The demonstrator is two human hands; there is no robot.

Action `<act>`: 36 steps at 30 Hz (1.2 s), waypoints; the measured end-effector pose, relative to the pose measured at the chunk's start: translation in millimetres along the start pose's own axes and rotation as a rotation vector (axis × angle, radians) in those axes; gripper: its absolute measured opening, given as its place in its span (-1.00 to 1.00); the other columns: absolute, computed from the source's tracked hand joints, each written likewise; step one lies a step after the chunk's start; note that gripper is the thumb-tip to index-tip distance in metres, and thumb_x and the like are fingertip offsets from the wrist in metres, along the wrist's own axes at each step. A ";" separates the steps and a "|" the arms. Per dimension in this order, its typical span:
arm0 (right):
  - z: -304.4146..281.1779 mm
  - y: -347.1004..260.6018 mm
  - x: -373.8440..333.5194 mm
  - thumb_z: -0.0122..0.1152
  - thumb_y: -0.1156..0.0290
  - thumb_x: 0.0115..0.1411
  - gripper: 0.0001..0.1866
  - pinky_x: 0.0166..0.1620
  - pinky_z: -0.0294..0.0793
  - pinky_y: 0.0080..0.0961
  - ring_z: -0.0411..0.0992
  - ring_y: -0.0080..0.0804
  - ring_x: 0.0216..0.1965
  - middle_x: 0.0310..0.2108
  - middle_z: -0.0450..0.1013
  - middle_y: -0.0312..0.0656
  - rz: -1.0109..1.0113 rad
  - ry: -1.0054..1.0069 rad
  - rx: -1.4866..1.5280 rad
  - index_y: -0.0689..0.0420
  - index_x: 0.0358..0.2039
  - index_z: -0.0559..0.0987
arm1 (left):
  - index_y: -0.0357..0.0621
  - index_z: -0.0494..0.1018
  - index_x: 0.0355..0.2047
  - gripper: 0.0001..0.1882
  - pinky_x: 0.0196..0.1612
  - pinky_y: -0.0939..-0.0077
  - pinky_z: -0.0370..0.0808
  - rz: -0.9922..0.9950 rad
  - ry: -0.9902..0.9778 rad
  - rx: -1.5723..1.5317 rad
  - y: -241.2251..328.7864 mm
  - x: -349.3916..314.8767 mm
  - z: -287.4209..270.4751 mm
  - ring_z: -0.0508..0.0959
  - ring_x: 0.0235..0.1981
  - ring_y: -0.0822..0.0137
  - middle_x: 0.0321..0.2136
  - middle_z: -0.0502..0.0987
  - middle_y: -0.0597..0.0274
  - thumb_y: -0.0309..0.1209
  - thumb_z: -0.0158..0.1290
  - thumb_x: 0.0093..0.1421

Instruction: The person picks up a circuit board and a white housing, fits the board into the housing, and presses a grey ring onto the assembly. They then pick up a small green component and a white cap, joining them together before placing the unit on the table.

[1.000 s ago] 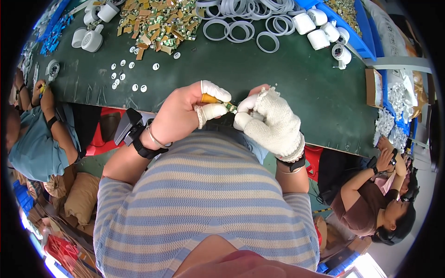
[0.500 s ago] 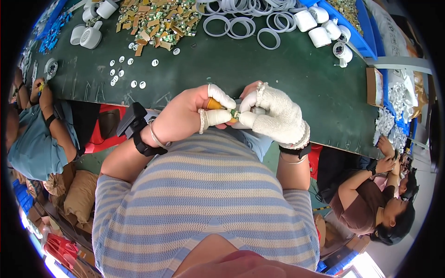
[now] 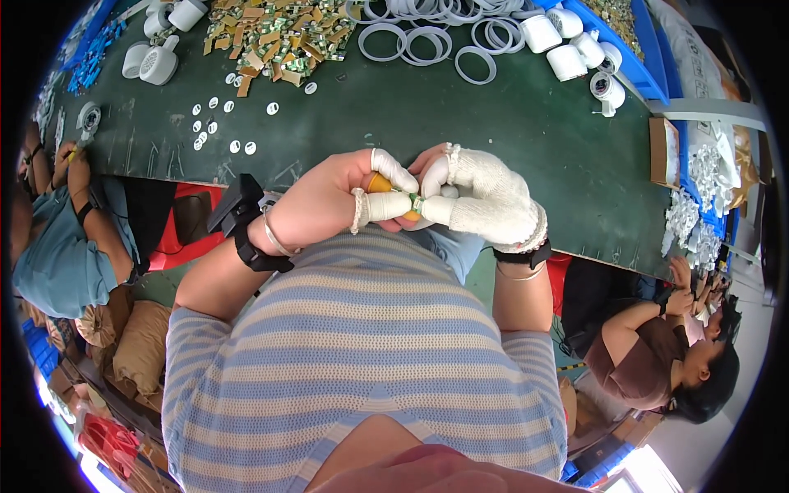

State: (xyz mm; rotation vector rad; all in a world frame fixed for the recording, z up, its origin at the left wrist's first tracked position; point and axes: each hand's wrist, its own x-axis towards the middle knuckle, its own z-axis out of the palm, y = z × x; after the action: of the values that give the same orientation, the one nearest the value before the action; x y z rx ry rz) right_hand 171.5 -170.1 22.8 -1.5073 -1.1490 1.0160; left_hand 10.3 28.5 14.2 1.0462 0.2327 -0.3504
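In front of my belly, at the table's near edge, both hands meet. My left hand (image 3: 329,197), with white covers on thumb and forefinger, is closed round an orange-yellow handle (image 3: 379,183); the tool's kind is hidden. Between the two thumbs shows a small green circuit board (image 3: 417,203), touched by both hands. My right hand (image 3: 493,197) wears a white knitted glove with thumb and forefinger pinched at the board. A smooth pale grey piece (image 3: 449,191) shows inside its grip, mostly covered by the fingers.
Across the dark green table (image 3: 329,123) lie small white discs (image 3: 273,108), a heap of circuit boards (image 3: 279,37), translucent rings (image 3: 475,66) and white housings (image 3: 567,62). Blue bins (image 3: 629,57) stand far right. Co-workers sit left (image 3: 74,246) and right (image 3: 641,353).
My right hand's fingers have shifted slightly at the join, and less of the green board and pale piece shows. My left hand keeps nearly the same place and its hold on the handle.
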 end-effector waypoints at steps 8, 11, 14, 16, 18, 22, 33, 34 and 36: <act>7.0 -6.8 -3.3 0.47 0.42 0.13 -0.84 -0.14 0.47 -0.40 0.51 -0.35 -0.23 -0.32 0.55 -0.23 -0.013 0.146 -0.186 0.11 -0.32 0.63 | -0.24 0.55 -0.02 -0.79 -0.18 0.63 0.56 0.144 0.153 0.261 2.3 -5.2 1.6 0.63 -0.24 0.55 -0.23 0.69 0.24 -0.47 0.20 0.38; 7.7 -5.9 -2.3 0.48 0.44 0.11 -0.85 -0.16 0.48 -0.38 0.52 -0.31 -0.24 -0.37 0.54 -0.27 -0.164 0.188 -0.403 0.08 -0.32 0.65 | -0.22 0.57 -0.04 -0.81 -0.20 0.62 0.54 0.168 0.175 0.335 3.5 -6.8 1.3 0.61 -0.26 0.56 -0.25 0.69 0.26 -0.47 0.21 0.37; 9.1 -7.0 -3.9 0.49 0.45 0.08 -0.85 -0.17 0.48 -0.35 0.53 -0.28 -0.24 -0.40 0.54 -0.26 -0.112 0.189 -0.420 0.05 -0.34 0.66 | -0.21 0.58 -0.06 -0.81 -0.20 0.59 0.56 0.232 0.197 0.421 -0.6 -6.3 2.1 0.63 -0.27 0.54 -0.27 0.70 0.24 -0.49 0.24 0.34; 11.1 -5.6 -2.6 0.50 0.48 0.05 -0.84 -0.19 0.48 -0.35 0.53 -0.29 -0.26 -0.42 0.54 -0.28 -0.146 0.244 -0.402 0.06 -0.36 0.66 | -0.21 0.59 -0.07 -0.81 -0.20 0.57 0.58 0.302 0.212 0.480 -0.9 -6.5 5.1 0.65 -0.28 0.52 -0.28 0.71 0.21 -0.49 0.25 0.32; 13.2 -2.8 -2.5 0.49 0.48 0.04 -0.84 -0.20 0.48 -0.36 0.52 -0.30 -0.28 -0.43 0.53 -0.28 -0.138 0.259 -0.386 0.06 -0.36 0.66 | -0.27 0.56 -0.04 -0.77 -0.06 0.55 0.61 0.239 0.247 0.585 3.9 -8.0 9.6 0.66 -0.15 0.47 -0.18 0.68 0.22 -0.60 0.25 0.30; 22.4 -7.8 1.8 0.48 0.51 0.03 -0.84 -0.23 0.46 -0.40 0.50 -0.34 -0.33 -0.45 0.52 -0.28 -0.094 0.321 -0.389 0.09 -0.37 0.66 | -0.25 0.57 -0.05 -0.77 -0.08 0.55 0.61 0.277 0.276 0.650 -3.0 -5.6 5.1 0.66 -0.16 0.47 -0.18 0.68 0.23 -0.60 0.25 0.29; 17.7 -6.0 -4.2 0.45 0.47 0.06 -0.87 -0.11 0.47 -0.36 0.52 -0.30 -0.26 -0.33 0.55 -0.23 -0.014 0.269 -0.357 0.10 -0.35 0.66 | -0.22 0.58 -0.02 -0.78 -0.18 0.62 0.56 0.246 0.217 0.305 -13.5 -2.7 -3.9 0.62 -0.23 0.56 -0.22 0.70 0.25 -0.50 0.24 0.34; 17.5 -1.8 -3.5 0.46 0.47 0.04 -0.86 -0.08 0.48 -0.33 0.53 -0.26 -0.22 -0.33 0.56 -0.24 -0.091 0.269 -0.386 0.10 -0.36 0.65 | -0.22 0.58 -0.02 -0.78 -0.18 0.62 0.56 0.246 0.216 0.305 -12.8 -2.8 -2.4 0.62 -0.23 0.56 -0.22 0.70 0.25 -0.50 0.24 0.34; 17.9 4.0 -4.3 0.46 0.48 0.03 -0.85 -0.07 0.48 -0.30 0.53 -0.22 -0.19 -0.34 0.56 -0.24 -0.079 0.279 -0.337 0.10 -0.37 0.65 | -0.24 0.57 -0.03 -0.79 -0.18 0.64 0.55 0.263 0.210 0.292 -11.8 -3.2 1.6 0.61 -0.23 0.58 -0.22 0.69 0.25 -0.51 0.23 0.35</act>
State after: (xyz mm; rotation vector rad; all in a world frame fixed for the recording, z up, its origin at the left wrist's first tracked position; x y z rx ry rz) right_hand 154.2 -171.2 15.6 -1.7862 -1.2069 0.5536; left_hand 2.7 22.4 6.6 1.3865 0.2324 -0.0345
